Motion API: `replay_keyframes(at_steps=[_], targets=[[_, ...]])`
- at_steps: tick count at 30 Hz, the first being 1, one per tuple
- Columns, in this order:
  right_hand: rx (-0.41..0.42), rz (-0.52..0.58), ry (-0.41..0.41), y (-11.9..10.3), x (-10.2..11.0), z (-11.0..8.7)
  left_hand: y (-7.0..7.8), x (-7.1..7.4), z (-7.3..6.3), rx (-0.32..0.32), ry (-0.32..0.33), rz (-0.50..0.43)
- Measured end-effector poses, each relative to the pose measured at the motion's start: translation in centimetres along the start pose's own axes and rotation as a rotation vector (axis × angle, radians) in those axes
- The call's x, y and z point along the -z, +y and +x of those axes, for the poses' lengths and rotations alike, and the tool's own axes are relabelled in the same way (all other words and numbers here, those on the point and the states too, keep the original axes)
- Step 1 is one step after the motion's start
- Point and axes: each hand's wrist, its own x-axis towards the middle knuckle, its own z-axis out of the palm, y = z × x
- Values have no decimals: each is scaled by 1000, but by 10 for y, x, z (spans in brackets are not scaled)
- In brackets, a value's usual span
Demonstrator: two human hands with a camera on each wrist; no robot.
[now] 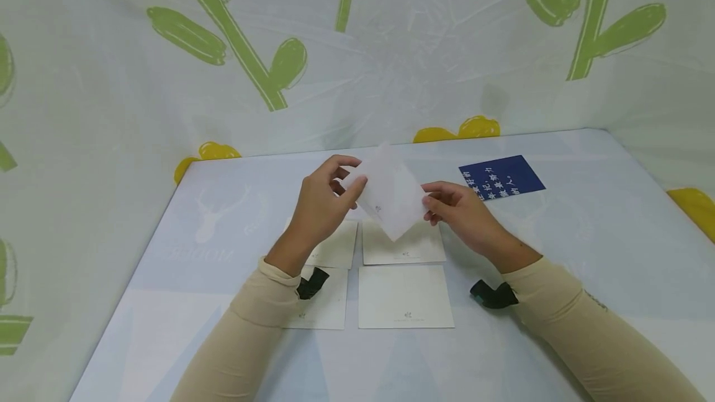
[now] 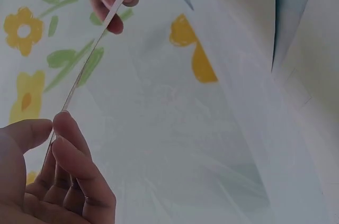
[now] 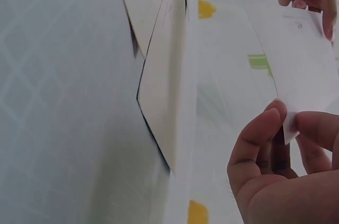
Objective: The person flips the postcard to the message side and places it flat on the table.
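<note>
A thin white card [image 1: 391, 194] with a tiny printed emblem is held up, tilted cornerwise, above the table. My left hand [image 1: 324, 200] pinches its left side between thumb and fingers. Opposite it, my right hand [image 1: 460, 213] pinches the right corner. Seen from the left wrist, the card [image 2: 87, 65] appears almost edge-on; the right wrist view shows its emblem side [image 3: 302, 60]. Beneath lie several cream cards in a grid, including the front right card [image 1: 406, 296] and the back right card [image 1: 404, 253]. My left arm partly covers the front left card [image 1: 329, 303].
A dark blue card [image 1: 514, 175] with white writing lies at the back right of the table [image 1: 558, 228], beyond my right hand. Behind the table rises a pale curtain [image 1: 436, 61] with green and yellow plant prints. Black straps [image 1: 494, 294] sit at both wrists.
</note>
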Motion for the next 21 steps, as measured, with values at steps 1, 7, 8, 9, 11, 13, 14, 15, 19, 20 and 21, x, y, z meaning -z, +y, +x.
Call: replay_keyframes(at_steps=[1, 7, 8, 9, 11, 13, 14, 15, 19, 20, 21], targets=[[1, -10, -1, 0, 0, 0, 0, 0, 0, 4, 2, 1], [-5, -65, 16, -2, 3, 0, 0, -1, -1, 26, -6, 20], [-4, -73, 21, -3, 4, 0, 0, -1, -1, 32, -10, 28], [-4, -79, 28, -4, 4, 0, -1, -1, -1, 38, -13, 38], [-8, -87, 43, -5, 5, 0, -2, -2, -1, 49, -17, 68], [-6, -94, 54, -7, 7, -1, -3, -3, -2, 59, -15, 105], [-7, -95, 58, -7, 8, -1, -4, -3, -2, 62, -13, 131], [-12, -98, 61, -8, 9, -1, -5, -4, -2, 66, -11, 159], [-7, -116, 63, -10, 15, -3, -6, -8, -2, 75, -18, 246], [-5, -127, 64, -11, 18, -3, -6, -9, -2, 77, -28, 258], [2, -138, 64, -12, 20, -4, -6, -10, -1, 80, -40, 265]])
